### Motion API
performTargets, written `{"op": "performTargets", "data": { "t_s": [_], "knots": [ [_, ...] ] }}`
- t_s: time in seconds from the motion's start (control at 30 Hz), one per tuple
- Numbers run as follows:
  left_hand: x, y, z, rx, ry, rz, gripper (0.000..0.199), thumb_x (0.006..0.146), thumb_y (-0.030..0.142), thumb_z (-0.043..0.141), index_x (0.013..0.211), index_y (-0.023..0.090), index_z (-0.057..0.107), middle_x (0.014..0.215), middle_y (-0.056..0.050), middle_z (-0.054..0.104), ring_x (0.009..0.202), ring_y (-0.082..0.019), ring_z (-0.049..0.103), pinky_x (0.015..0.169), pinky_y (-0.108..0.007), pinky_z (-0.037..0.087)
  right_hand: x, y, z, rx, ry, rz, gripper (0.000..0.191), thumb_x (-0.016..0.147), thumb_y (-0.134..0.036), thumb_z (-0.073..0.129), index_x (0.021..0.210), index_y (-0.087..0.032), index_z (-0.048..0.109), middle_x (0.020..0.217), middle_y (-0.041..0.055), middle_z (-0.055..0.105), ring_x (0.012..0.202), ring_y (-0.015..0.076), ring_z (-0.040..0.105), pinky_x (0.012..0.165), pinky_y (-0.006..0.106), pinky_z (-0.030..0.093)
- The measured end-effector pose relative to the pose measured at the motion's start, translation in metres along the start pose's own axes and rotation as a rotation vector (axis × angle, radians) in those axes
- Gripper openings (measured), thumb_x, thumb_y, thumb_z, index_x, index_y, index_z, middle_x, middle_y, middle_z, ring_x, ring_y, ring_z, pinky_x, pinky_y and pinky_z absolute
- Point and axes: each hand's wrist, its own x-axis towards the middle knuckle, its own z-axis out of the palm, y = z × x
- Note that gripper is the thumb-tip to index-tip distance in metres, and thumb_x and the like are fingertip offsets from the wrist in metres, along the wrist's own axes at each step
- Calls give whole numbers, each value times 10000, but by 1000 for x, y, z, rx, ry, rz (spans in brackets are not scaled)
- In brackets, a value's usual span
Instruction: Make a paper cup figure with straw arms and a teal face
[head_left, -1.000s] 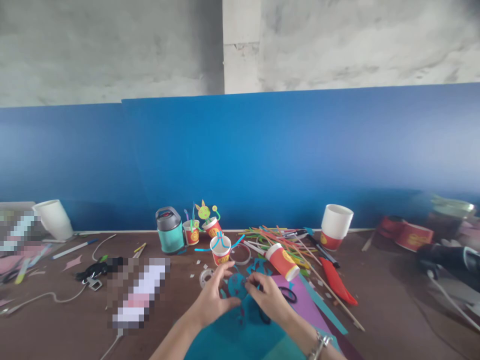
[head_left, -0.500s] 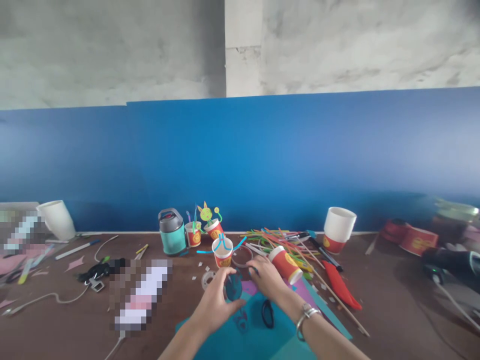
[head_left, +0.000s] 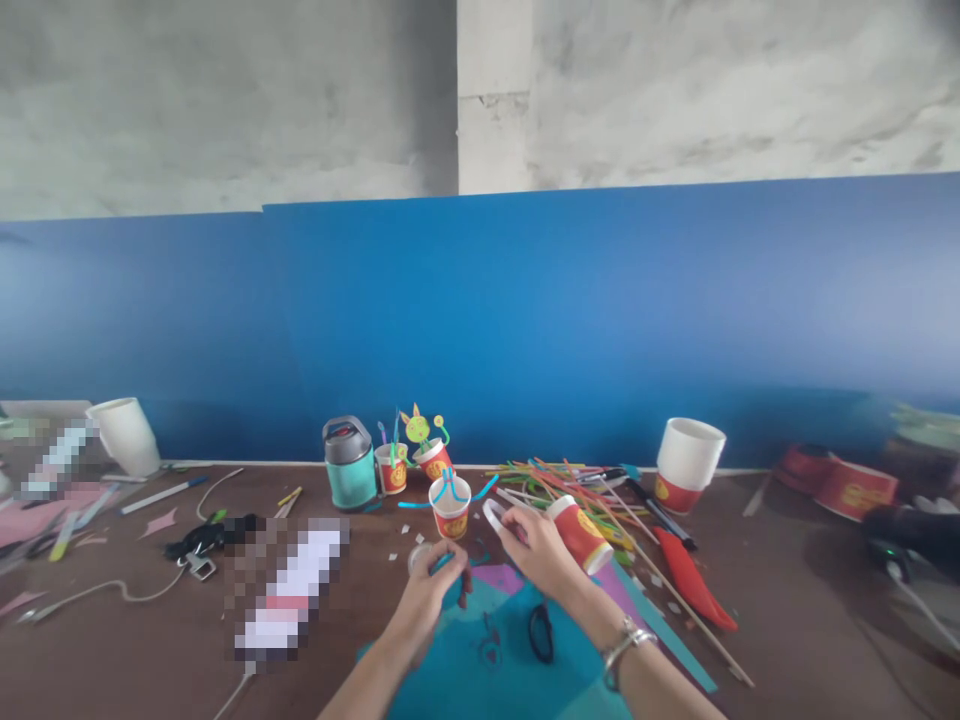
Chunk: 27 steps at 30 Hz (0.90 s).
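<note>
My left hand (head_left: 429, 595) is closed on a round blue paper cutout (head_left: 452, 592), mostly hidden behind the fingers. A small tape roll (head_left: 418, 556) lies just beyond that hand, partly covered. My right hand (head_left: 536, 540) pinches a thin whitish roll of tape (head_left: 494, 516), tilted up on its edge. Ahead stands a paper cup (head_left: 451, 522) with blue strips bent over its rim. Another paper cup (head_left: 577, 535) lies on its side by my right hand. Below the hands is a blue paper sheet (head_left: 442, 670) with dark drawn marks, and black-handled scissors (head_left: 540, 633) rest on it.
Colored sticks (head_left: 547, 475) are piled behind the fallen cup. A red pouch-like thing (head_left: 694, 580) and a long wooden stick (head_left: 697, 625) lie right. A teal flask (head_left: 351, 475) and decorated cups (head_left: 431, 460) stand at the back, stacked cups (head_left: 686, 465) farther right.
My right hand has taken hold of the whitish tape roll and lifted it from lying flat. My left hand has turned, with the blue cutout now more hidden.
</note>
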Motion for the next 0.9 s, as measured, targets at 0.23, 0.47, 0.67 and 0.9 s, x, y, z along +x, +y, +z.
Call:
{"op": "performTargets", "data": {
  "t_s": [0.23, 0.47, 0.67, 0.9],
  "knots": [
    [0, -5, -1, 374, 1, 241, 386, 896, 487, 498, 1066, 196, 688, 973, -90, 688, 921, -237, 607, 847, -346, 481, -24, -16, -3, 662, 1, 138, 254, 885, -458, 463, 797, -220, 474, 591, -60, 450, 543, 126, 473, 510, 239, 377],
    [-4, -6, -4, 547, -4, 390, 455, 952, 357, 462, 1387, 224, 470, 1320, -126, 560, 1191, -279, 520, 986, -381, 420, -27, -23, 8, 811, -89, 11, 310, 891, -430, 503, 1056, -173, 560, 745, 3, 600, 640, 148, 564, 627, 277, 467],
    [-3, -5, -9, 710, -15, 507, 330, 942, 255, 443, 1238, 234, 586, 1096, -104, 641, 997, -249, 592, 873, -362, 463, -34, -35, 3, 697, -178, 34, 255, 860, -399, 580, 825, -156, 649, 714, 49, 701, 688, 200, 655, 655, 295, 489],
    [4, -6, -9, 427, 172, 394, 204, 931, 352, 459, 960, 198, 590, 907, -67, 673, 832, -226, 632, 736, -318, 497, -37, -45, -14, 449, -113, -73, 238, 866, -298, 564, 682, -182, 662, 675, 23, 691, 752, 196, 608, 756, 304, 434]
  ]
}}
